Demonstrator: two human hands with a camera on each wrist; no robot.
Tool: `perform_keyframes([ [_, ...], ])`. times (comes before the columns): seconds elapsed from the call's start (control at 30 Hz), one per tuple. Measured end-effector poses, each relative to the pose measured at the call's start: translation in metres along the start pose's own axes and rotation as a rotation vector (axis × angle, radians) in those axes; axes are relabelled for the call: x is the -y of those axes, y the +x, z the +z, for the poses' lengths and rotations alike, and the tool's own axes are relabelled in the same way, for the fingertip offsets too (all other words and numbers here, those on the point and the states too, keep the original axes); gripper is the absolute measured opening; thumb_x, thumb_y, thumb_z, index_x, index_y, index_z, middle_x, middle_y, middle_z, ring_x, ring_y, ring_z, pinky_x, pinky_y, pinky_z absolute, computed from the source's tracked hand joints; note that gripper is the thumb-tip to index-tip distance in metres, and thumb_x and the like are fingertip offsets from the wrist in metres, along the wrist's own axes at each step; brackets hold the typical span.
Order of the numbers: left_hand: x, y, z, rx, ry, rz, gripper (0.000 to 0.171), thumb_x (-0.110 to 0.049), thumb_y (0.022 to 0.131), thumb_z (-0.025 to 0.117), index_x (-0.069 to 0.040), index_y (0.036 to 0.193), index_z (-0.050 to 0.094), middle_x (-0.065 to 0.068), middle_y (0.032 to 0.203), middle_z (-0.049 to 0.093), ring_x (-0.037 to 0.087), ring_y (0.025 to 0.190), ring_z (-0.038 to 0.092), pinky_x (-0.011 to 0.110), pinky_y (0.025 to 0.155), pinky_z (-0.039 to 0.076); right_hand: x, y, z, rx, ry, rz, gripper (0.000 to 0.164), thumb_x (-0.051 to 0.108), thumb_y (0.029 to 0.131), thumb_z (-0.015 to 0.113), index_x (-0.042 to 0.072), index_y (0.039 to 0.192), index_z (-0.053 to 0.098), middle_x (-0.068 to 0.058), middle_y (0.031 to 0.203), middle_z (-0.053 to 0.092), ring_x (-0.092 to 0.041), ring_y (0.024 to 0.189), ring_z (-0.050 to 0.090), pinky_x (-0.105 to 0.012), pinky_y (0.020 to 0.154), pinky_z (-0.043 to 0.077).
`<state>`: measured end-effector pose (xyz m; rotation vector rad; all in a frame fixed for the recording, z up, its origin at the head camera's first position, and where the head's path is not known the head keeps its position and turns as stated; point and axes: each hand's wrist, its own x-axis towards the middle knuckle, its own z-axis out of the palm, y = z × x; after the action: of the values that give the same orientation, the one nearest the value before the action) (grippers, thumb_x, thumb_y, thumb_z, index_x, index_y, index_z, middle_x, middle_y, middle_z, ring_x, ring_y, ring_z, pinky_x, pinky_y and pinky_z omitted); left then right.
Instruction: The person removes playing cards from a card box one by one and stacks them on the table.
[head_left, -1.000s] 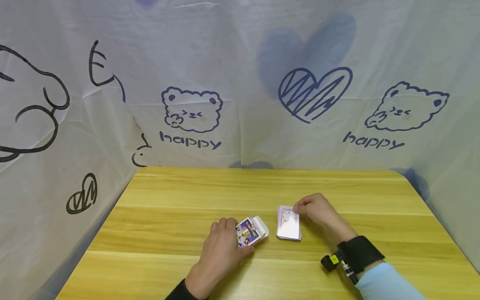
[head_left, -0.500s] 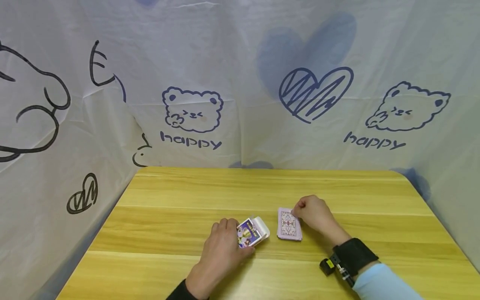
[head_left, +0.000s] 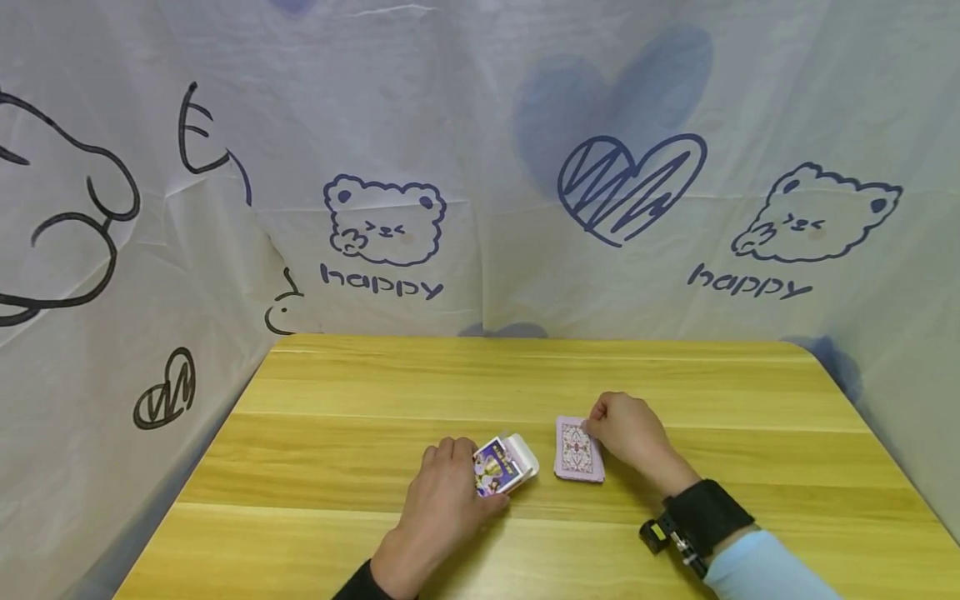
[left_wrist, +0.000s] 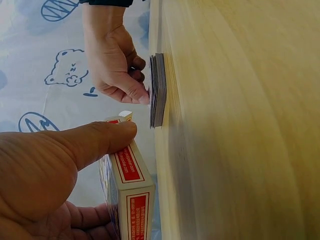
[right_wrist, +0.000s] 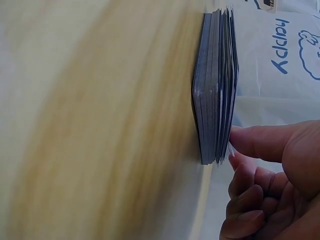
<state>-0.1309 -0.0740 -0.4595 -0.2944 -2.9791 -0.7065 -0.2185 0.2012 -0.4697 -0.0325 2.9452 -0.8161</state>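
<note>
A squared stack of playing cards point(head_left: 577, 450) lies on the table, its top card showing a patterned back with a pale purple border. At the stack's far right corner my right hand point(head_left: 628, 427) pinches the edge of the top card between thumb and index finger; the right wrist view shows the thumb point(right_wrist: 260, 141) on that card's face. To the left, my left hand point(head_left: 442, 500) grips a playing-card box point(head_left: 498, 468) with a purple printed front, thumb along its side. The box's white flap end is open and points toward the stack. Red printed panels of the box show in the left wrist view.
The yellow wood-grain table point(head_left: 337, 417) reaches back to a white cloth point(head_left: 480, 167) with drawn bears and hearts. Cloth also hangs along both sides. A small black camera point(head_left: 655, 535) sits on the right wrist strap point(head_left: 708, 517).
The top card, bright with glare a second ago, now shows its pattern and lies flatter. My right hand has shifted slightly down and left; the left hand and box stay nearly still.
</note>
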Motion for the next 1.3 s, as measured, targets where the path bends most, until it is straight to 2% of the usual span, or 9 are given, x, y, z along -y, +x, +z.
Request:
perform_keyframes([
  [0.23,0.001,0.000,0.000,-0.010,-0.003,0.008,0.069,-0.043,0.074,0.095,0.000,0.118,0.063,0.003,0.095,0.056,0.018,0.085,0.046,0.027,0.062,0.042,0.003,-0.001,0.000,-0.024,-0.043,0.012,0.018,0.022,0.094,0.078,0.010,0.089,0.066,-0.003,0.075,0.062,-0.019,0.063,0.053,-0.031,0.056,0.038],
  [0.37,0.001,0.000,0.000,-0.010,-0.005,0.010,0.069,-0.043,0.074,0.095,0.000,0.118,0.063,0.004,0.095,0.056,0.018,0.085,0.046,0.026,0.062,0.042,0.004,-0.003,0.001,-0.061,-0.026,-0.004,0.016,0.021,0.094,0.076,0.009,0.091,0.066,-0.003,0.076,0.063,-0.019,0.063,0.053,-0.031,0.057,0.038],
  [0.47,0.001,0.000,0.001,-0.010,-0.009,0.016,0.070,-0.042,0.073,0.095,0.001,0.118,0.063,0.004,0.096,0.056,0.019,0.086,0.047,0.027,0.062,0.042,0.009,-0.008,0.001,-0.101,0.050,-0.021,0.014,0.021,0.096,0.071,0.008,0.091,0.069,-0.003,0.076,0.064,-0.018,0.062,0.052,-0.031,0.056,0.039],
  [0.6,0.001,0.000,0.003,-0.003,-0.016,0.040,0.070,-0.039,0.072,0.096,0.001,0.119,0.062,0.005,0.097,0.057,0.020,0.088,0.048,0.028,0.066,0.045,0.025,-0.024,0.003,-0.121,0.230,-0.048,0.015,0.019,0.099,0.068,0.007,0.092,0.074,-0.003,0.077,0.067,-0.016,0.061,0.052,-0.029,0.057,0.041],
  [0.73,0.001,0.000,0.005,-0.010,-0.013,0.072,0.069,-0.037,0.071,0.097,0.000,0.117,0.062,0.005,0.097,0.057,0.020,0.089,0.048,0.028,0.068,0.045,0.046,-0.042,0.011,-0.076,0.399,-0.079,0.012,0.014,0.097,0.071,0.007,0.090,0.078,-0.002,0.076,0.071,-0.013,0.062,0.055,-0.026,0.057,0.044],
  [0.83,0.001,-0.001,0.005,-0.025,-0.011,0.093,0.068,-0.036,0.070,0.098,-0.001,0.116,0.061,0.005,0.097,0.056,0.020,0.089,0.048,0.028,0.067,0.044,0.057,-0.051,0.019,-0.023,0.459,-0.100,0.009,0.011,0.095,0.074,0.008,0.088,0.079,0.000,0.076,0.071,-0.011,0.061,0.055,-0.024,0.056,0.045],
  [1.07,-0.001,-0.003,0.004,-0.045,-0.015,0.128,0.068,-0.031,0.068,0.099,0.001,0.116,0.062,0.006,0.098,0.058,0.020,0.089,0.048,0.027,0.067,0.044,0.064,-0.060,0.030,0.091,0.501,-0.096,0.009,0.012,0.089,0.080,0.007,0.084,0.076,0.002,0.070,0.067,-0.008,0.053,0.049,-0.022,0.047,0.038],
  [1.3,-0.002,-0.003,0.004,-0.054,0.014,0.160,0.071,-0.031,0.067,0.100,0.000,0.118,0.062,0.007,0.101,0.060,0.021,0.091,0.049,0.030,0.071,0.047,0.060,-0.058,0.034,0.147,0.489,-0.086,0.013,0.010,0.087,0.082,0.007,0.078,0.073,-0.001,0.066,0.065,-0.009,0.051,0.048,-0.022,0.046,0.037],
])
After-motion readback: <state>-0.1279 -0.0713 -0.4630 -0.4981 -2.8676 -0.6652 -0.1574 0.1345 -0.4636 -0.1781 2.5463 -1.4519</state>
